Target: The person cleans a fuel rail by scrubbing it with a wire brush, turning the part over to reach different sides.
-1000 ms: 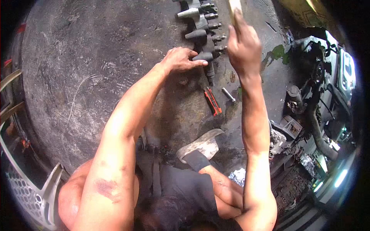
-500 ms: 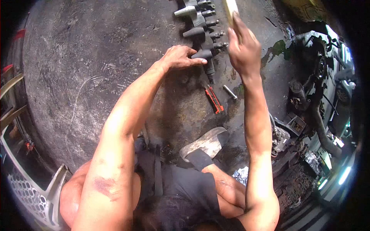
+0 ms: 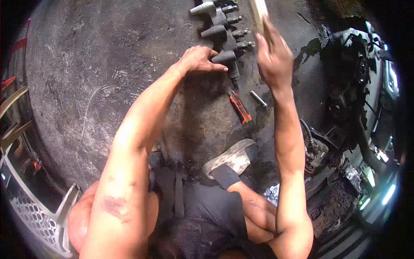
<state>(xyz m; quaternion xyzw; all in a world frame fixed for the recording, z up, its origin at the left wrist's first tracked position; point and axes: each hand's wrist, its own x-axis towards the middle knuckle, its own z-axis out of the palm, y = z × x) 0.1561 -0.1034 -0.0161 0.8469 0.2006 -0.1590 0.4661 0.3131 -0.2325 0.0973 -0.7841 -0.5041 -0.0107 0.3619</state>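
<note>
A dark grey metal manifold point(image 3: 221, 36) with several tapered stubs and small fittings lies on the floor, its top end cut off by the frame. My left hand point(image 3: 200, 60) grips its near end, thumb along the lowest stub and fingers partly hidden behind. To the right, my right hand point(image 3: 276, 58) is wrapped round a pale, wooden-looking handle point(image 3: 260, 12), whose far end is out of view. Below the manifold lies an orange utility knife point(image 3: 240, 108), and beside it a silver bolt point(image 3: 258, 98).
The concrete floor point(image 3: 120, 52) is stained and scratched. Greasy engine parts point(image 3: 317, 151) lie at the right. A pale perforated panel point(image 3: 32, 216) stands at the lower left. My slippered foot point(image 3: 233, 159) rests near the knife.
The view has shifted slightly, so the manifold, knife and bolt appear a little higher. My left hand keeps its hold on the manifold; my right hand still holds the handle, slightly blurred.
</note>
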